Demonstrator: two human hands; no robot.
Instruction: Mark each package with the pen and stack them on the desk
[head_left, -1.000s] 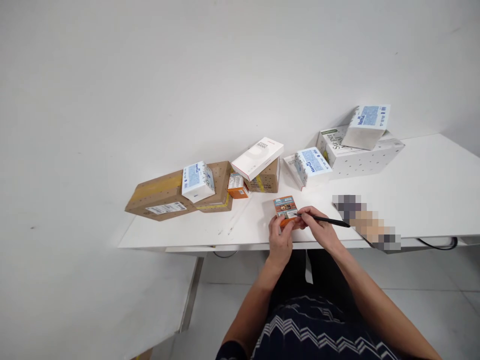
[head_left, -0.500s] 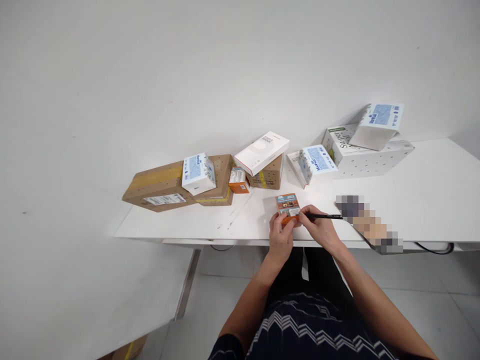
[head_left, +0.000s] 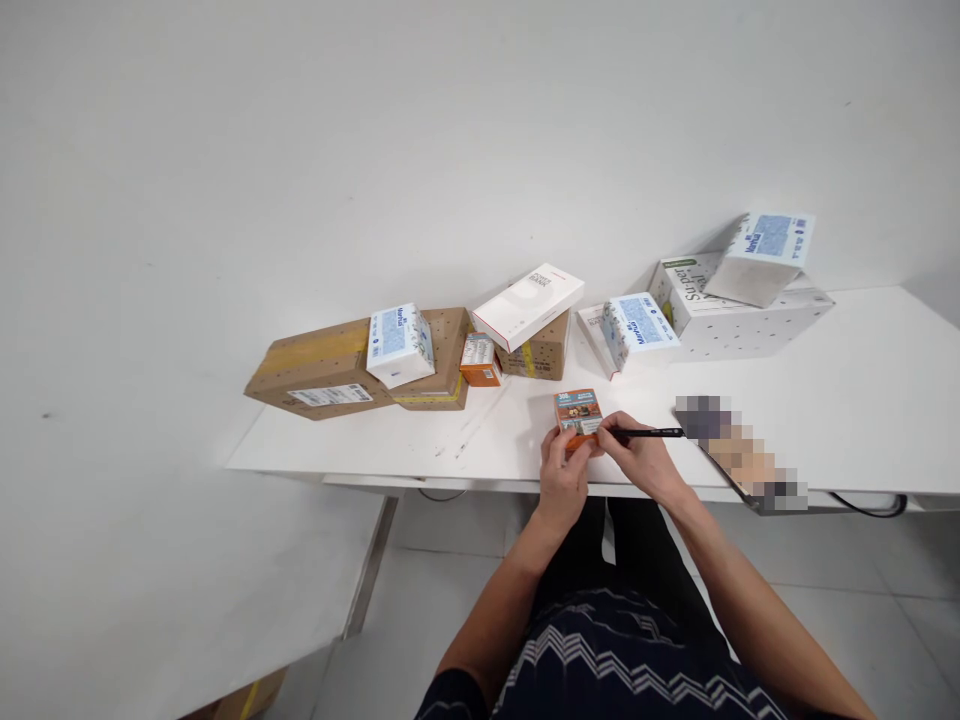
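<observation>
A small orange and blue box point(head_left: 577, 408) lies near the front edge of the white table. My left hand point(head_left: 564, 478) grips its near left corner, thumb and fingers closed on it. In my right hand point(head_left: 636, 458) is a slim black pencil-like stick point(head_left: 660, 433), its long end pointing right. The fingers of that hand are pinched round the stick close to the box's near right corner. They hide its tip, so I cannot tell whether it touches the box.
Behind stand brown cartons point(head_left: 322, 365), another orange box point(head_left: 481, 360), and a white power bank box point(head_left: 529, 305). White-and-blue boxes point(head_left: 640, 330) and a large white carton point(head_left: 754, 325) are at the right. A blurred flat object point(head_left: 739, 450) lies on the table's front edge point(head_left: 450, 484).
The whole view has shifted very slightly. Both hands keep their hold on the box and the black stick, with no clear movement.
</observation>
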